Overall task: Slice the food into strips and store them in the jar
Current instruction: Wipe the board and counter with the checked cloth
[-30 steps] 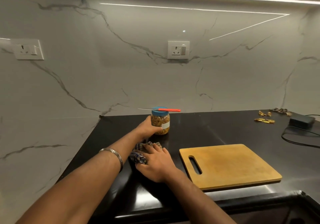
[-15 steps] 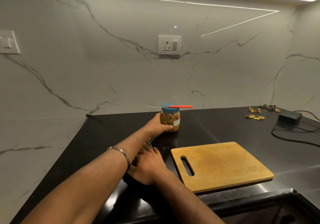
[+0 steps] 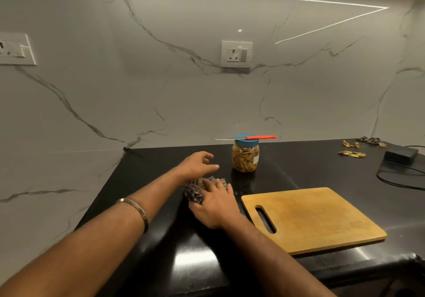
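Left hand (image 3: 197, 164) loosely open near jar (image 3: 245, 156), right hand (image 3: 215, 202) flat on cloth (image 3: 195, 190)

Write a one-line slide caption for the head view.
Right hand presses a cloth on the counter; left hand open beside the lidded jar with a knife across it.

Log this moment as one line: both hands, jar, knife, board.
left hand: open, off jar | right hand: pressing cloth | jar: lidded, full, upright | knife: across lid | cutting board: bare
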